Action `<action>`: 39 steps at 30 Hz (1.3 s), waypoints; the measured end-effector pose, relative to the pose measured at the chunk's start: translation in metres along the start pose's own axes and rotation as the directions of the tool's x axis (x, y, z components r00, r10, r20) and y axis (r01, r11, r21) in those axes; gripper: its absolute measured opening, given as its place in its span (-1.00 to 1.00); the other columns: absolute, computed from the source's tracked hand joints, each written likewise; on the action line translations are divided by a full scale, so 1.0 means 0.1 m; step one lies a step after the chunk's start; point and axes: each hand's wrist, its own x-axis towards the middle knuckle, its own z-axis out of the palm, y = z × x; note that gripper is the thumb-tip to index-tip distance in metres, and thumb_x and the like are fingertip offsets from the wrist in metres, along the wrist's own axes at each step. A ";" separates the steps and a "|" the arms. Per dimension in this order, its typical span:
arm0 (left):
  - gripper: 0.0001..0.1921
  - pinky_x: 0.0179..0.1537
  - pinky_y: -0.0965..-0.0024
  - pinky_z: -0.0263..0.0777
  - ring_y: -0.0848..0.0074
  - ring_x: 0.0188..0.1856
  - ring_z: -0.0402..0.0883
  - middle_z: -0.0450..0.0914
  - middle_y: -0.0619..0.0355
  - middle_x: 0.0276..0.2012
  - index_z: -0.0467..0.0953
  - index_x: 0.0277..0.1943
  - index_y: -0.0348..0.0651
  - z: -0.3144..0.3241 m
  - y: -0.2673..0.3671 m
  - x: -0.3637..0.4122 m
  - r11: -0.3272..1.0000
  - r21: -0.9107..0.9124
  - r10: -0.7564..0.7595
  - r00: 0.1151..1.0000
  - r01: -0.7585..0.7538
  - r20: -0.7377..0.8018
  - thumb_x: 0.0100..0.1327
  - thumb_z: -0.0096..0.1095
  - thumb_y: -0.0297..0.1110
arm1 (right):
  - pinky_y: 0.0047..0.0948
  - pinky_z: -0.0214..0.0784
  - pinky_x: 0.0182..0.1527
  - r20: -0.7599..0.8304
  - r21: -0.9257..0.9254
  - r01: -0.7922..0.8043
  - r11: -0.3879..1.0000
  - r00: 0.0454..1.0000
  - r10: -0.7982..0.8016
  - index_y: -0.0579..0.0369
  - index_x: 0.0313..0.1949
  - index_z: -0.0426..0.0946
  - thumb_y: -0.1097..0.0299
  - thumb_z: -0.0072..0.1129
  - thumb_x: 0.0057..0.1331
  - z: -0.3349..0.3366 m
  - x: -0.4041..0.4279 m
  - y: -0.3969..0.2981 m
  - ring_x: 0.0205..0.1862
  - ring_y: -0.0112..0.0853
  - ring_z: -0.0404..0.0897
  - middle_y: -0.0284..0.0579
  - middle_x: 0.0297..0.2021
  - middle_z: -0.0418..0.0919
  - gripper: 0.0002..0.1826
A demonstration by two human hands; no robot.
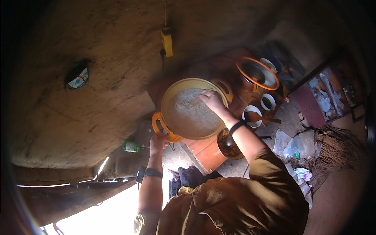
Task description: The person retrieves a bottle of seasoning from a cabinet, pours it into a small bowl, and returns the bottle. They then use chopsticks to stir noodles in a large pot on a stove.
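Note:
A wide, pale-yellow-lined pot (179, 130) with orange handles sits before me on a reddish wooden table. Cloudy liquid and whitish strands that look like noodles (189, 101) fill much of it. My left hand (158, 143) grips the near-left orange handle (158, 124). Over the pot's right side, my right hand (211, 100) has its fingers bent together above the strands. Something thin may be between those fingertips, but I cannot tell. Partly under my right forearm is a pan of brownish food (227, 144).
Right of the pot are a white bowl with a wooden spatula (265, 119), a white bowl of green contents (267, 102) and an orange-rimmed lid (257, 73). A yellow power strip (166, 42) hangs on the wall. Plastic bags (299, 144) and brushwood (337, 147) lie farther right.

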 end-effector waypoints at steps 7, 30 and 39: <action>-0.92 -0.60 0.62 0.37 0.61 -0.55 0.61 0.61 0.20 -0.48 0.50 -0.16 -0.10 -0.03 -0.05 0.05 0.999 -0.048 0.008 0.999 -0.006 0.039 0.30 0.17 -0.41 | -0.31 0.38 -0.37 0.005 0.002 -0.059 0.998 0.998 0.059 0.16 -0.43 0.53 0.31 0.22 0.27 -0.48 -0.54 0.11 -0.44 -0.24 0.57 -0.06 -0.54 0.53 -0.81; -0.87 -0.61 0.61 0.35 0.58 -0.55 0.60 0.61 0.18 -0.48 0.48 -0.13 -0.11 -0.03 -0.11 0.08 0.996 -0.083 0.018 1.000 -0.017 0.002 0.28 0.17 -0.47 | -0.40 0.38 -0.33 -0.344 -0.075 0.000 0.997 0.939 -0.026 0.19 -0.42 0.58 0.32 0.21 0.27 0.48 0.12 -0.01 -0.45 -0.36 0.62 -0.10 -0.54 0.61 -0.80; -0.89 -0.58 0.60 0.38 0.59 -0.54 0.61 0.62 0.18 -0.47 0.49 -0.15 -0.11 -0.02 -0.08 0.06 1.000 -0.016 0.002 1.000 -0.002 0.003 0.29 0.21 -0.41 | -0.37 0.44 -0.24 -0.166 0.139 -0.084 0.987 0.980 0.106 0.09 -0.38 0.63 0.16 0.22 0.26 0.24 0.32 0.04 -0.34 -0.29 0.65 -0.16 -0.44 0.67 -0.75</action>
